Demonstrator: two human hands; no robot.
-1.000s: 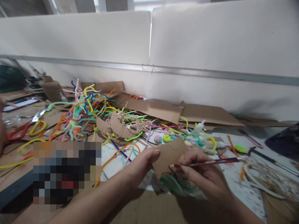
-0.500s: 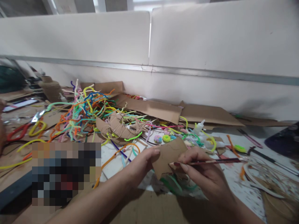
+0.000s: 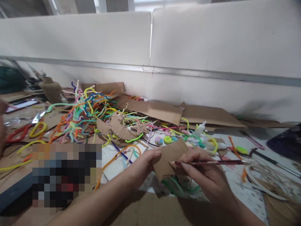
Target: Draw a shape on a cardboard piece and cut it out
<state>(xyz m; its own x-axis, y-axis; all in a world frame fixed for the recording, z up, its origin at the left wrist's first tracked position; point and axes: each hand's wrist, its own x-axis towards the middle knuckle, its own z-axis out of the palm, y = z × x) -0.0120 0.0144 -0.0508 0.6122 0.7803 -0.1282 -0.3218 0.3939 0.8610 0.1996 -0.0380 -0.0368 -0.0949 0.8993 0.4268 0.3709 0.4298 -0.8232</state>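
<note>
A small brown piece of cardboard (image 3: 168, 160) is tilted up in front of me, with faint curved pencil lines on its face. My left hand (image 3: 143, 164) grips its left edge, thumb on top; the other fingers are hidden behind it. Between the thumb and fingers of my right hand (image 3: 204, 172) is a dark red pencil (image 3: 218, 162), its sharpened tip at the middle of the cardboard. Green pipe cleaners (image 3: 174, 185) show on the table just below the cardboard.
Colourful pipe cleaners (image 3: 82, 110) are heaped at left, near red-and-yellow-handled scissors (image 3: 20, 133). A cardboard crescent (image 3: 121, 128) lies behind the cardboard piece, and a small glue bottle (image 3: 201, 128) stands beyond. Twine (image 3: 277, 185) is at right. Part of another person (image 3: 2, 125) shows at the left edge.
The pencil tip has shifted slightly up and left on the cardboard. My left hand keeps its hold. At the left edge, the other person's hand has moved a little.
</note>
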